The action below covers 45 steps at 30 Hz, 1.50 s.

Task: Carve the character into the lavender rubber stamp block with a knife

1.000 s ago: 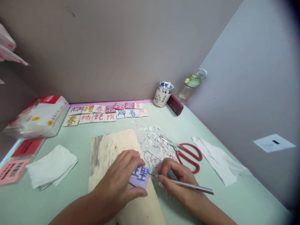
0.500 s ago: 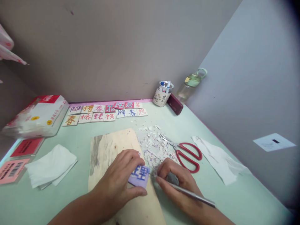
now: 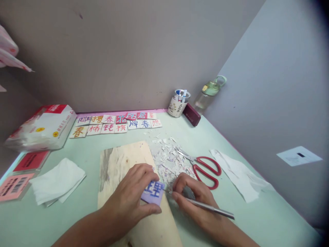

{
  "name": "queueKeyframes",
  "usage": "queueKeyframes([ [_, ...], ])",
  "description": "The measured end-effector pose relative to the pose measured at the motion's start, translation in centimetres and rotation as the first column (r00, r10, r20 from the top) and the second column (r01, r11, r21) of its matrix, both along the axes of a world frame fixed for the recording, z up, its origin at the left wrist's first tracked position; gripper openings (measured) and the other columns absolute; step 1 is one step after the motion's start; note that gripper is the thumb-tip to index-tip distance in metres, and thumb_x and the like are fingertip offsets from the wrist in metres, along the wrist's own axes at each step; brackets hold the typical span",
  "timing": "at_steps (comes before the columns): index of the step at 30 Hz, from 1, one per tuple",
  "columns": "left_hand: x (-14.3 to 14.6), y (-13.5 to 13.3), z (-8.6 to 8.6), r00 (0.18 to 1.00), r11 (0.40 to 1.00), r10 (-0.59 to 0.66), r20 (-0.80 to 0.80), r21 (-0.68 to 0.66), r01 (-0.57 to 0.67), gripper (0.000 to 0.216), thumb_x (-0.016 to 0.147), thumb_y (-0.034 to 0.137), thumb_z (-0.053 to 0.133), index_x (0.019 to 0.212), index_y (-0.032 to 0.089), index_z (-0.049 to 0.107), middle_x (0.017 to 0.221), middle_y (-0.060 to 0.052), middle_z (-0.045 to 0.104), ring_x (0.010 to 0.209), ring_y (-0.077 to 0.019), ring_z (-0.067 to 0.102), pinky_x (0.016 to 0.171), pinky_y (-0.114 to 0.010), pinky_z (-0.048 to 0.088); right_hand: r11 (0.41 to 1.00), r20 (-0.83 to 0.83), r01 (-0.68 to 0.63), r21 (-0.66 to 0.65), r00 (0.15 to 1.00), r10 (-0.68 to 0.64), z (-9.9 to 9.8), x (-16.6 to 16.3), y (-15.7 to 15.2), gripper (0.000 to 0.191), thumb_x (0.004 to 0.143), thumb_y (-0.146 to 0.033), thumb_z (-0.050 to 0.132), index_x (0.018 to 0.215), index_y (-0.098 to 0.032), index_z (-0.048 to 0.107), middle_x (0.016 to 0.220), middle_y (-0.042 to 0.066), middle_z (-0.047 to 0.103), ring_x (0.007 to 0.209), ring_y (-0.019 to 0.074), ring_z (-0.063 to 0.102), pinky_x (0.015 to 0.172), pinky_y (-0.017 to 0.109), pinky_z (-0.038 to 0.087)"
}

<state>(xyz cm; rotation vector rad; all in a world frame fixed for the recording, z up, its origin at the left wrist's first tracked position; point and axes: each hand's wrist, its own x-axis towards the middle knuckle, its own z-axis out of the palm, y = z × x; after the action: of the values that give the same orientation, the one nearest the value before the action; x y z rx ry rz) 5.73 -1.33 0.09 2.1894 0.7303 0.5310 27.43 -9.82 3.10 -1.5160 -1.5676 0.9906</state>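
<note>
A small lilac tile (image 3: 154, 192) with a blue cut character lies at lower centre of the frame, on the near right edge of a pale wooden board (image 3: 120, 164), with its right corner reaching the board's rim. The left hand (image 3: 130, 199) is clamped on it, fingers over the top and thumb along the lower edge. The right hand (image 3: 194, 199) is closed pen-fashion round a slim metal knife (image 3: 208, 206), whose tip touches the tile's right side. The two hands sit close but apart. Just above them lies a heap of ragged paper scraps (image 3: 168, 159), with red-handled scissors (image 3: 207, 167) beside it to the right. Bare green tabletop (image 3: 257, 212) opens toward the lower right, and a folded white tissue (image 3: 58, 180) lies at mid-left. Compared with half a second earlier, the knife's handle lies flatter, while the tile has kept its place.
</note>
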Motion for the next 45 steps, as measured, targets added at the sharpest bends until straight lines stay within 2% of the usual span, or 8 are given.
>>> queueKeyframes([
  [21, 0.1, 0.0, 0.2, 1.0, 1.0, -0.002, -0.003, 0.0, 0.002, 0.049, 0.075, 0.017, 0.084, 0.114, 0.027, 0.055, 0.123, -0.004, 0.056, 0.126, -0.029, 0.047, 0.106, -0.042, 0.043, 0.998, -0.054, 0.053, -0.03, 0.997, -0.054, -0.2, 0.1, 0.0, 0.018, 0.089, -0.028, 0.059, 0.074, -0.022, 0.051, 0.075, 0.001, 0.059, 0.07, 0.0158, 0.053, 0.061, 0.029, 0.041],
  [26, -0.1, 0.0, 0.3, 1.0, 1.0, -0.011, -0.021, -0.004, 0.011, 0.047, 0.075, 0.016, 0.081, 0.114, 0.027, 0.056, 0.125, -0.005, 0.057, 0.128, -0.0295, 0.047, 0.107, -0.043, 0.044, 0.992, -0.191, 0.108, -0.068, 0.974, -0.119, 0.0, 0.5, 0.4, 0.013, 0.084, -0.031, 0.07, 0.078, -0.02, 0.066, 0.075, 0.001, 0.061, 0.072, 0.0163, 0.056, 0.064, 0.029, 0.044],
  [30, -0.9, 0.5, 0.7, 0.996, 0.997, -0.072, -0.049, 0.005, 0.072, 0.06, 0.074, 0.012, 0.082, 0.125, 0.029, 0.055, 0.132, -0.005, 0.057, 0.13, -0.0282, 0.047, 0.108, -0.042, 0.043, 0.995, -0.258, 0.086, -0.052, 0.961, -0.096, 0.1, 0.7, 0.5, 0.01, 0.082, -0.031, 0.077, 0.088, -0.023, 0.074, 0.084, 0.002, 0.065, 0.077, 0.0178, 0.059, 0.067, 0.03, 0.045],
  [32, -1.3, 0.9, 1.0, 0.995, 0.997, -0.075, -0.058, 0.019, 0.076, 0.062, 0.075, 0.009, 0.079, 0.128, 0.029, 0.054, 0.135, -0.005, 0.057, 0.129, -0.0277, 0.048, 0.107, -0.041, 0.044, 0.997, -0.239, 0.069, -0.019, 0.969, -0.071, 0.1, 0.5, 0.3, 0.01, 0.087, -0.033, 0.074, 0.09, -0.023, 0.074, 0.085, 0.003, 0.065, 0.079, 0.0185, 0.06, 0.068, 0.031, 0.046],
  [37, -1.6, 1.6, 1.8, 0.992, 0.994, -0.107, -0.074, -0.026, 0.105, 0.043, 0.082, 0.011, 0.075, 0.119, 0.027, 0.06, 0.127, -0.005, 0.058, 0.123, -0.0252, 0.051, 0.105, -0.04, 0.045, 0.991, -0.144, -0.012, 0.136, 0.989, 0.031, 0.1, -1.0, -0.3, 0.019, 0.1, -0.03, 0.056, 0.09, -0.023, 0.069, 0.079, 0.001, 0.063, 0.073, 0.0164, 0.06, 0.066, 0.029, 0.046],
  [41, -1.4, 2.0, 1.9, 0.991, 0.992, -0.122, -0.06, -0.049, 0.119, 0.042, 0.08, 0.02, 0.083, 0.117, 0.025, 0.062, 0.122, -0.005, 0.058, 0.121, -0.0253, 0.05, 0.104, -0.04, 0.045, 0.948, 0.002, -0.092, 0.305, 0.995, 0.096, -0.4, -2.4, -0.2, 0.012, 0.099, -0.019, 0.054, 0.09, -0.022, 0.062, 0.079, 0.001, 0.062, 0.07, 0.0144, 0.058, 0.063, 0.027, 0.045],
  [45, -1.4, 2.2, 1.7, 0.991, 0.991, -0.131, -0.038, -0.044, 0.129, 0.043, 0.08, 0.027, 0.085, 0.117, 0.025, 0.062, 0.121, -0.004, 0.059, 0.12, -0.0249, 0.05, 0.104, -0.039, 0.044, 0.928, 0.086, -0.111, 0.357, 0.993, 0.085, -1.1, -2.9, -0.1, 0.011, 0.099, -0.016, 0.054, 0.091, -0.023, 0.057, 0.078, -0.001, 0.059, 0.067, 0.0134, 0.055, 0.061, 0.026, 0.043],
])
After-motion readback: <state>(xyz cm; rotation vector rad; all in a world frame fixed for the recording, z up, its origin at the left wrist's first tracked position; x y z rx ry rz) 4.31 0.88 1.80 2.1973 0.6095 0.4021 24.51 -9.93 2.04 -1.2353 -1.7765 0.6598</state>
